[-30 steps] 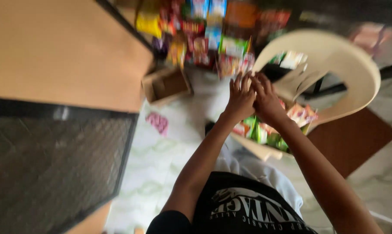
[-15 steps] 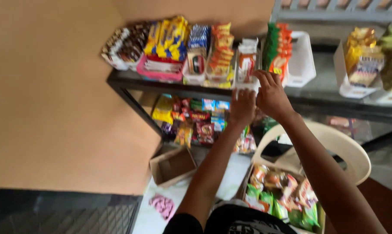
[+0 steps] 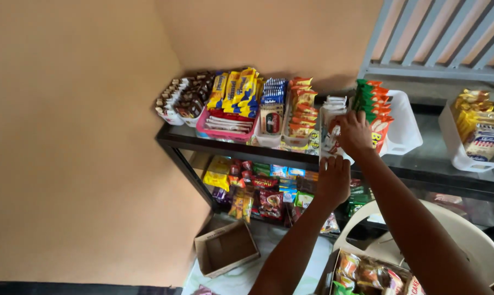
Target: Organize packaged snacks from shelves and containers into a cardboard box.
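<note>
A black shelf rack [image 3: 214,145] holds rows of snack packets in small bins. My right hand [image 3: 354,132] is up at the top shelf, fingers closed on a white packet [image 3: 332,133] among a stack of white packets [image 3: 334,106]. Beside it on the right stands a white basket [image 3: 406,128] with green and orange packets [image 3: 371,101]. My left hand [image 3: 334,179] rests lower, at the shelf's front edge just under the white packets, fingers together, holding nothing that I can see.
A pink bin [image 3: 225,131] of yellow packets and more bins sit left on the top shelf. The lower shelf [image 3: 258,191] is packed with snacks. An open cardboard box [image 3: 225,248] lies on the floor. A white plastic chair [image 3: 476,246] and a box of snacks [image 3: 367,273] are below right.
The view has swung up from the floor and chair to the shelf rack. Both hands have risen; the right one has reached the white packets on the top shelf and the left has dropped slightly.
</note>
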